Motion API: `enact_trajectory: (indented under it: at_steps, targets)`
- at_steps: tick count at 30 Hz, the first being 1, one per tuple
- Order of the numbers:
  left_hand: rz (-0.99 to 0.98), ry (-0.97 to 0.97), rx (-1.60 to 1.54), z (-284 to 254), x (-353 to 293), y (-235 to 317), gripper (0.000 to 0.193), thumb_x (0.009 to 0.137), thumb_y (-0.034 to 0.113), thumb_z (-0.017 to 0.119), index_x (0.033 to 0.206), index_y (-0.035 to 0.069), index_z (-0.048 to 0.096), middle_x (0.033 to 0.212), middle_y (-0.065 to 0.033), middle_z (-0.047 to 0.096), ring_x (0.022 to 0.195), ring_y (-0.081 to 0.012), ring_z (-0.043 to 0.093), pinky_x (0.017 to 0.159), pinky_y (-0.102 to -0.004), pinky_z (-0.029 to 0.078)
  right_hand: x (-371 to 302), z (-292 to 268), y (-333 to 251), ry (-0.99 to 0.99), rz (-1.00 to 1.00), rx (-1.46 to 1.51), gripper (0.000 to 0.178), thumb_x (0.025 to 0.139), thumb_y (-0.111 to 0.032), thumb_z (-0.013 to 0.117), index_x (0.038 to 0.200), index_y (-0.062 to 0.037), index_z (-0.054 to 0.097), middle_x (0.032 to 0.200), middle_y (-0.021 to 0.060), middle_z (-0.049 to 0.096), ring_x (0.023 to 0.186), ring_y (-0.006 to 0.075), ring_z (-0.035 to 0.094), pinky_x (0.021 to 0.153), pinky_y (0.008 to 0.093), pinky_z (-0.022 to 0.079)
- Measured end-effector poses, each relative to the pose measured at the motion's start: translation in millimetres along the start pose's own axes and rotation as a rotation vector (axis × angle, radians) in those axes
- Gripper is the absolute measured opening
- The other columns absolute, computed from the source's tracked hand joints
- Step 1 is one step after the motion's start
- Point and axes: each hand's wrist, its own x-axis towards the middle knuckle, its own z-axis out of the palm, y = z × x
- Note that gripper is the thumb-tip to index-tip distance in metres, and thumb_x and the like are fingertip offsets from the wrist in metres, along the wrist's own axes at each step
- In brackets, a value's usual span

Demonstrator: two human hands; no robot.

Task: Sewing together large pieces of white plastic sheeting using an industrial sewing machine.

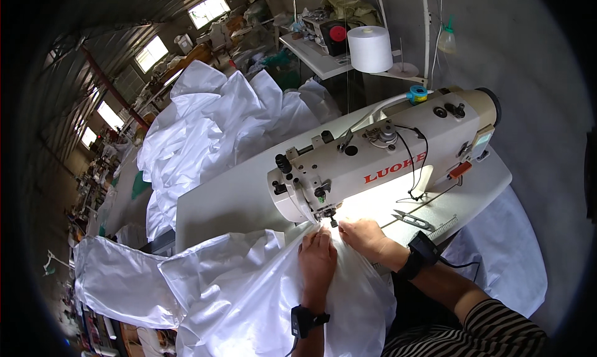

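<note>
White, slightly shiny fabric runs up to the needle area of a sewing machine and spills over the table's near edge. Just in front of the presser foot, my left hand presses on the fabric with its fingers bent and together. My right hand is close by on the right, its fingertips closed on the fabric's edge under the bright lamp light. What lies beneath the fingertips is partly hidden. Thread snips lie on the machine bed, to the right of my right hand.
A big heap of white fabric rises behind the table. More white cloth hangs at the right. A thread cone stands above the machine, and a small blue object sits on its top. Behind is a second worktable.
</note>
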Motion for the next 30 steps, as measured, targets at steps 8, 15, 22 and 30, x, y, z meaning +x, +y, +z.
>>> enact_trajectory:
  at_steps: [8, 15, 22, 30]
  targets:
    - [0.003, 0.019, -0.007, 1, -3, -3, 0.022, 0.079, 0.005, 0.06, 0.1, 0.002, 0.065, 0.101, -0.0139, 0.068, 0.102, -0.0333, 0.06, 0.089, -0.0425, 0.048, -19, 1, -3, -0.056, 0.153, 0.295, 0.032, 0.09, -0.031, 0.058, 0.108, -0.0042, 0.064, 0.081, 0.0159, 0.068, 0.08, 0.0332, 0.066, 0.074, 0.0416, 0.052]
    - [-0.056, 0.003, -0.011, 2, -3, -2, 0.03, 0.082, 0.007, 0.056, 0.11, 0.001, 0.063, 0.113, -0.0145, 0.064, 0.107, -0.0335, 0.057, 0.094, -0.0434, 0.046, -25, 11, -13, 0.169, -0.142, 0.18, 0.027, 0.086, -0.017, 0.057, 0.111, -0.0092, 0.062, 0.079, 0.0128, 0.067, 0.076, 0.0297, 0.066, 0.069, 0.0391, 0.052]
    - [-0.009, -0.017, 0.086, 1, -3, 0, 0.033, 0.083, 0.009, 0.055, 0.113, 0.0, 0.062, 0.121, -0.0127, 0.059, 0.115, -0.0328, 0.054, 0.099, -0.044, 0.042, -14, 16, -15, 0.133, 0.116, -0.011, 0.018, 0.09, -0.025, 0.057, 0.085, -0.0081, 0.057, 0.075, 0.0108, 0.066, 0.071, 0.0282, 0.067, 0.061, 0.0399, 0.053]
    - [0.001, -0.024, 0.057, 0, -4, -1, 0.031, 0.082, 0.007, 0.056, 0.111, 0.001, 0.064, 0.111, -0.0129, 0.065, 0.108, -0.0327, 0.058, 0.096, -0.0423, 0.045, -4, 15, -16, 0.11, 0.149, 0.221, 0.018, 0.089, -0.024, 0.058, 0.092, -0.0067, 0.059, 0.08, 0.0115, 0.067, 0.08, 0.0299, 0.068, 0.071, 0.0387, 0.053]
